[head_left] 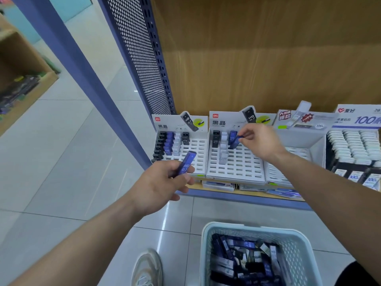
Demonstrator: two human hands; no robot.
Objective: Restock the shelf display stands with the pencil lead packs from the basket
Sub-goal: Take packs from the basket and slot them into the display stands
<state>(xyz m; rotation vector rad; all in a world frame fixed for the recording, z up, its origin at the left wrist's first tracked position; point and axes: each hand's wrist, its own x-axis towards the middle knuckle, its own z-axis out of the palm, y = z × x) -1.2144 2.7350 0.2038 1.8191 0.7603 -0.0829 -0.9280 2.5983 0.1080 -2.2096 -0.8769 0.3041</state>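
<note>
Item 1: blue lead pack (235, 142), pinched by its top end in my right hand (259, 142), thumb and fingers curled on it. Long axis near upright, leaning slightly. Its lower end meets the blue column of the middle display stand (237, 172), just in front of a blue pack already seated.

Item 2: second blue pack (186, 163), gripped in my left hand (162, 182). It slants up and to the right, low before the left display stand (199, 145).

Right arm reaches forward, wrist bent down. It is the nearer to an empty slot.

Stock: basket (247, 227) on the floor below, well apart from both stands.
</note>
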